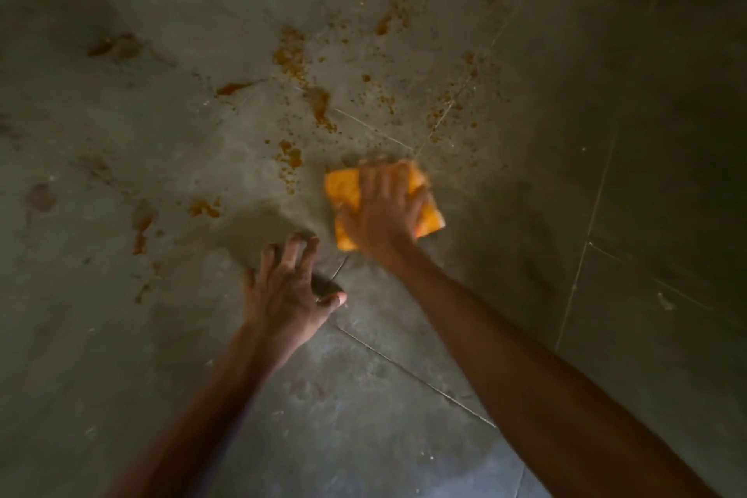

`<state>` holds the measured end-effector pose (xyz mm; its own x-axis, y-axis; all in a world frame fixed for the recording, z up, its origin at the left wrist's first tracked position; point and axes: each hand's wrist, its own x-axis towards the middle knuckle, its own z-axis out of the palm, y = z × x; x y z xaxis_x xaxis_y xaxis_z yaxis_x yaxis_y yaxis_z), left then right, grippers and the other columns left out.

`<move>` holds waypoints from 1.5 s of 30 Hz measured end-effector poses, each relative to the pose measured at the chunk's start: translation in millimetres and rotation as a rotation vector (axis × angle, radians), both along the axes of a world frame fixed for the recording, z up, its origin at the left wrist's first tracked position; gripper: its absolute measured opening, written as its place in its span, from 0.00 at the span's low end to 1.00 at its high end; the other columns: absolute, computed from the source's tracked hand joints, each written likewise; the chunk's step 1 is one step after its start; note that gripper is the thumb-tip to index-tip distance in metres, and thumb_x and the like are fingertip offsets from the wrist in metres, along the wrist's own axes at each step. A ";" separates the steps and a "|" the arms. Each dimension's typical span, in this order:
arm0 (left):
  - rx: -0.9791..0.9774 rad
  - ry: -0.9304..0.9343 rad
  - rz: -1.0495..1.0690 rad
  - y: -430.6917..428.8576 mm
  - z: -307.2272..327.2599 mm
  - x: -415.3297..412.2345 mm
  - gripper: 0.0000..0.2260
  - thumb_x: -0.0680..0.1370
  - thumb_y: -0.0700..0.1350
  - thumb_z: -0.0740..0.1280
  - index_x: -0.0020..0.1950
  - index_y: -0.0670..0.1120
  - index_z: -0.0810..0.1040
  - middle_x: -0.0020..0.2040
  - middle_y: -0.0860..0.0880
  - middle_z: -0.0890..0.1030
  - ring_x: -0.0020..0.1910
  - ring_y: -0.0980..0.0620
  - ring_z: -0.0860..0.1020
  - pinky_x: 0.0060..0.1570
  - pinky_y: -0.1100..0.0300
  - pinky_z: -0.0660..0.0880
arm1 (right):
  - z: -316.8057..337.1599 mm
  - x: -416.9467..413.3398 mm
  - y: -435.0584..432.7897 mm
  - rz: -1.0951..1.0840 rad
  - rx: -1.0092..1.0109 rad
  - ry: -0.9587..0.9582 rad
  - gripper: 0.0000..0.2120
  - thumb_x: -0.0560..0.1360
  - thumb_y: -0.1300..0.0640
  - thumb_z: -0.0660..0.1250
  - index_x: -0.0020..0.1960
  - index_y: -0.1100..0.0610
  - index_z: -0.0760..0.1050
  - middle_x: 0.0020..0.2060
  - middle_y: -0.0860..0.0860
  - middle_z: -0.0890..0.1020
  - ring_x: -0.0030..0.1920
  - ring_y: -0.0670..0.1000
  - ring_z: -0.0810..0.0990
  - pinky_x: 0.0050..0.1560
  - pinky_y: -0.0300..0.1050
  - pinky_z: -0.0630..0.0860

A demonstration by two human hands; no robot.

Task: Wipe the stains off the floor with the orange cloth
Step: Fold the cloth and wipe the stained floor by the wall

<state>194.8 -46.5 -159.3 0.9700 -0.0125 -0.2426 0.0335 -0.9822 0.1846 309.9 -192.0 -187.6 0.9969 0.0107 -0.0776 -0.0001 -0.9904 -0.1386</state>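
A folded orange cloth [343, 190] lies flat on the grey tiled floor [404, 336] near the middle of the view. My right hand [384, 206] presses down on it with fingers spread, covering most of it. My left hand [289, 287] rests on the bare floor just left of and nearer than the cloth, fingers spread, propped on its fingertips. Orange-brown stains [319, 105] are smeared and speckled over the floor beyond and to the left of the cloth, the closest patch [291, 158] a short way up-left of it.
Further stain patches sit at the far left [113, 46], at the lower left [141, 222] and at the top right [390, 18]. Pale grout lines [582, 267] cross the floor. The floor is dim towards the right edge.
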 end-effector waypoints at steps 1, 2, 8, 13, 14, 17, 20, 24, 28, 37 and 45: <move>-0.014 -0.022 0.005 1.7 2.0 -1.8 0.40 0.69 0.71 0.65 0.75 0.55 0.57 0.75 0.54 0.58 0.71 0.44 0.60 0.62 0.44 0.69 | 3.7 -22.2 15.5 0.137 -0.029 -0.012 0.35 0.78 0.34 0.48 0.80 0.49 0.52 0.80 0.54 0.56 0.79 0.64 0.49 0.72 0.75 0.50; -0.024 -0.032 0.003 1.1 4.3 -4.2 0.40 0.68 0.70 0.66 0.75 0.55 0.58 0.76 0.53 0.58 0.71 0.44 0.60 0.62 0.45 0.69 | 4.3 -47.2 14.2 0.250 -0.037 -0.028 0.34 0.77 0.34 0.48 0.80 0.48 0.53 0.80 0.53 0.58 0.80 0.62 0.51 0.72 0.73 0.52; 0.043 0.068 -0.032 -9.9 -3.0 -15.0 0.48 0.73 0.72 0.58 0.79 0.48 0.37 0.80 0.47 0.40 0.77 0.37 0.48 0.70 0.42 0.63 | 0.1 -10.7 -106.4 -0.003 -0.128 -0.041 0.33 0.77 0.34 0.49 0.78 0.48 0.59 0.77 0.55 0.65 0.77 0.62 0.60 0.68 0.74 0.63; 0.011 0.100 -0.018 -11.4 3.8 -16.5 0.46 0.74 0.69 0.59 0.79 0.46 0.39 0.80 0.45 0.40 0.77 0.34 0.47 0.70 0.38 0.61 | 5.8 11.2 -9.4 -0.059 -0.031 0.083 0.34 0.79 0.34 0.48 0.81 0.46 0.48 0.81 0.51 0.51 0.80 0.61 0.46 0.73 0.73 0.48; -0.014 0.111 -0.003 -12.5 11.0 -16.0 0.45 0.75 0.68 0.60 0.79 0.46 0.42 0.80 0.45 0.42 0.76 0.34 0.47 0.70 0.37 0.60 | 6.1 -14.7 9.5 0.049 -0.020 0.084 0.33 0.79 0.34 0.49 0.80 0.45 0.49 0.81 0.50 0.52 0.80 0.60 0.47 0.73 0.72 0.48; -0.036 0.220 -0.012 -16.2 33.4 -9.9 0.46 0.73 0.65 0.65 0.79 0.47 0.45 0.80 0.42 0.46 0.76 0.31 0.49 0.69 0.35 0.59 | 15.1 -88.0 9.0 0.147 -0.021 0.153 0.31 0.78 0.32 0.48 0.79 0.41 0.51 0.81 0.47 0.54 0.80 0.58 0.49 0.73 0.72 0.54; 0.087 0.344 -0.125 -12.1 43.3 -5.8 0.53 0.68 0.67 0.69 0.79 0.43 0.43 0.79 0.39 0.44 0.76 0.33 0.50 0.72 0.37 0.53 | 20.0 -117.0 -29.2 0.129 -0.079 0.218 0.34 0.76 0.29 0.44 0.79 0.41 0.55 0.80 0.47 0.58 0.80 0.59 0.54 0.70 0.72 0.60; 0.051 0.237 -0.181 7.6 29.8 10.0 0.46 0.72 0.62 0.68 0.79 0.45 0.46 0.79 0.45 0.49 0.76 0.39 0.52 0.73 0.40 0.52 | 14.5 -77.5 -72.6 -0.122 -0.066 0.231 0.41 0.71 0.27 0.39 0.80 0.41 0.49 0.81 0.49 0.50 0.81 0.60 0.46 0.74 0.73 0.48; 0.003 0.182 -0.182 9.2 18.9 28.8 0.47 0.64 0.60 0.76 0.74 0.46 0.55 0.74 0.47 0.57 0.71 0.41 0.60 0.68 0.47 0.60 | 5.5 1.1 -62.8 -0.479 0.119 0.070 0.35 0.78 0.32 0.53 0.80 0.45 0.53 0.81 0.53 0.52 0.80 0.62 0.45 0.72 0.76 0.49; -0.166 -0.035 -0.076 89.6 23.4 2.6 0.31 0.69 0.60 0.72 0.68 0.52 0.70 0.73 0.46 0.66 0.69 0.42 0.67 0.63 0.45 0.67 | 10.3 -97.5 6.6 0.240 -0.004 0.090 0.35 0.76 0.27 0.46 0.79 0.38 0.48 0.81 0.45 0.51 0.81 0.57 0.47 0.73 0.71 0.55; -0.124 -0.097 0.222 188.5 16.7 -6.4 0.36 0.65 0.56 0.77 0.71 0.52 0.68 0.75 0.45 0.62 0.69 0.39 0.63 0.64 0.43 0.65 | -0.2 46.2 118.1 -0.363 0.166 -0.015 0.37 0.76 0.31 0.52 0.79 0.48 0.58 0.80 0.52 0.58 0.79 0.63 0.51 0.72 0.75 0.49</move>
